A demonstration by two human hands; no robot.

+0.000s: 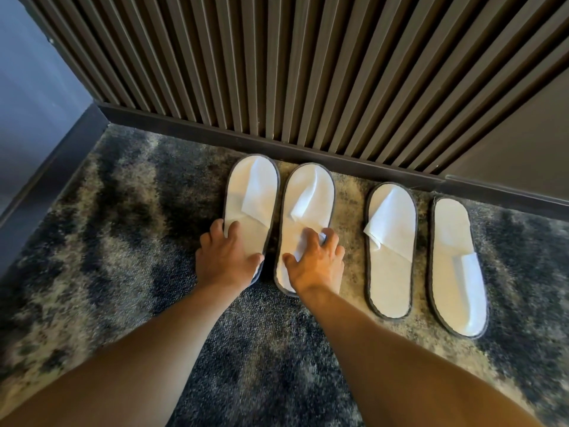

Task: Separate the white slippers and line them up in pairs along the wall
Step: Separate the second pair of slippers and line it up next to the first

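Several flat white slippers with grey edging lie on the carpet, toes toward the slatted wall (308, 72). The left pair sits close together: the leftmost slipper (255, 186) and its neighbour (311, 195). My left hand (226, 257) rests on the heel half of the leftmost one, fingers spread over its outer edge. My right hand (317, 260) presses on the neighbour's lower half, fingertips pinching its folded strap. The right pair lies apart from them: one slipper (391, 272) and the rightmost slipper (455, 288), which sits slightly lower and tilted.
A dark baseboard (191, 124) runs along the foot of the wall. A grey wall with its own dark skirting (46, 180) closes the left side, forming a corner. Mottled grey and beige carpet (123, 226) covers the floor.
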